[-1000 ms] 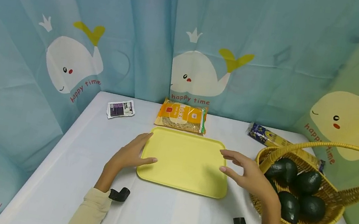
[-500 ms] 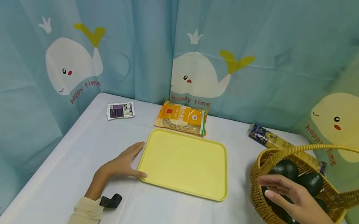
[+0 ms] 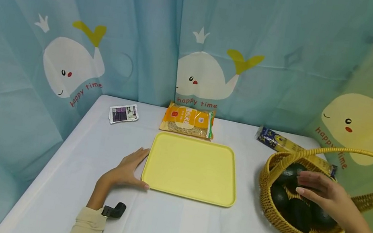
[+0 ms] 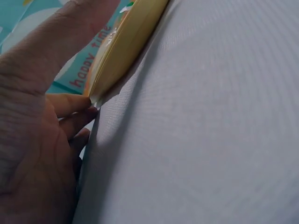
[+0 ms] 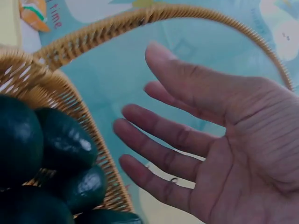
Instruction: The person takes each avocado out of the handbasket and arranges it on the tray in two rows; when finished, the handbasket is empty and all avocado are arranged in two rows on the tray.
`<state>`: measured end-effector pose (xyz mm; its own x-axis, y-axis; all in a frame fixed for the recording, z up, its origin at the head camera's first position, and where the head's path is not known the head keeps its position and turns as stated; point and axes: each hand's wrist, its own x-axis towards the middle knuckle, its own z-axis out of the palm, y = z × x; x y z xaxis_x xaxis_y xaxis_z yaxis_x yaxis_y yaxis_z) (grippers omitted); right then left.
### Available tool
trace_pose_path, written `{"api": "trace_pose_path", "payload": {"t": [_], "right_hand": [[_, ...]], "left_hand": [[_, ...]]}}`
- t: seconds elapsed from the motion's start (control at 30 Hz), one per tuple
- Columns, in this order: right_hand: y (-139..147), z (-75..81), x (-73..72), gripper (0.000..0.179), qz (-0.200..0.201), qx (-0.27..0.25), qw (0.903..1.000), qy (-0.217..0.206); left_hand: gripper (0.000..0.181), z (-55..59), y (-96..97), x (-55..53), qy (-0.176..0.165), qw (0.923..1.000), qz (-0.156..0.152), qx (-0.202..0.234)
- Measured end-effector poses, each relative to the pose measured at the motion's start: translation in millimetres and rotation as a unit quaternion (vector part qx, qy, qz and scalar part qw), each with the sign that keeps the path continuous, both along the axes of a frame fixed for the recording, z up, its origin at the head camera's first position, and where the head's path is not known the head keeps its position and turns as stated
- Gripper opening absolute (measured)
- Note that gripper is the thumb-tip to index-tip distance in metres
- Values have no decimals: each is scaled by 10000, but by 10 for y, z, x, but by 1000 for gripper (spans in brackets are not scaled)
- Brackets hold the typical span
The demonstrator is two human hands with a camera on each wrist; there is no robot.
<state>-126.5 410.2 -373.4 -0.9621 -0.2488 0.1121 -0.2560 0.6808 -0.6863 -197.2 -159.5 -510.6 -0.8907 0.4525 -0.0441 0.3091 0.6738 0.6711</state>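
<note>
A yellow rectangular tray (image 3: 192,169) lies flat on the white-covered table. My left hand (image 3: 126,169) rests at its near left corner, fingers stretched along the left side and thumb by the front edge. In the left wrist view the fingertips (image 4: 88,105) are right at the tray's rim (image 4: 128,51). My right hand (image 3: 332,200) is over the wicker basket (image 3: 268,213), beneath its arched handle, holding nothing. Its fingers are spread and relaxed in the right wrist view. Several dark green avocados (image 5: 65,140) fill the basket, partly hidden by the hand in the head view.
Behind the tray lies an orange bag of grain (image 3: 188,121). A small white and purple packet (image 3: 124,114) sits at the back left. Behind the basket is a long blue and yellow package (image 3: 279,141). A whale-print curtain (image 3: 139,44) closes off the back and sides.
My right hand has moved from the tray's right side to over the basket. My left hand has shifted slightly left and toward me, staying by the tray's corner.
</note>
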Motion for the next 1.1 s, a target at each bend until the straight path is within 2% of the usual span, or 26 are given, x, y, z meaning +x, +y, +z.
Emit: {"api": "trace_pose_path", "payload": {"t": [0.13, 0.27, 0.53, 0.73, 0.93, 1.1], "right_hand": [[71, -55, -137, 44, -420, 299, 9986, -109], [143, -113, -268, 50, -488, 580, 9969, -197], [185, -284, -498, 47, -23, 741, 9971, -193], [179, -325, -671, 42, 310, 1029, 9940, -193], [158, -324, -792, 39, 305, 1177, 9917, -418], [132, -329, -874, 35, 359, 1158, 9916, -442]], "left_hand": [[126, 14, -23, 17, 143, 9999, -46, -28], [125, 3, -41, 17, 200, 9997, 35, -135], [122, -38, -46, 17, 146, 9993, 207, -267], [123, -60, -38, 27, 182, 9993, 197, -274], [123, -71, -22, -2, 215, 9992, 145, -311], [123, -10, -4, -9, 154, 9992, 137, -336]]}}
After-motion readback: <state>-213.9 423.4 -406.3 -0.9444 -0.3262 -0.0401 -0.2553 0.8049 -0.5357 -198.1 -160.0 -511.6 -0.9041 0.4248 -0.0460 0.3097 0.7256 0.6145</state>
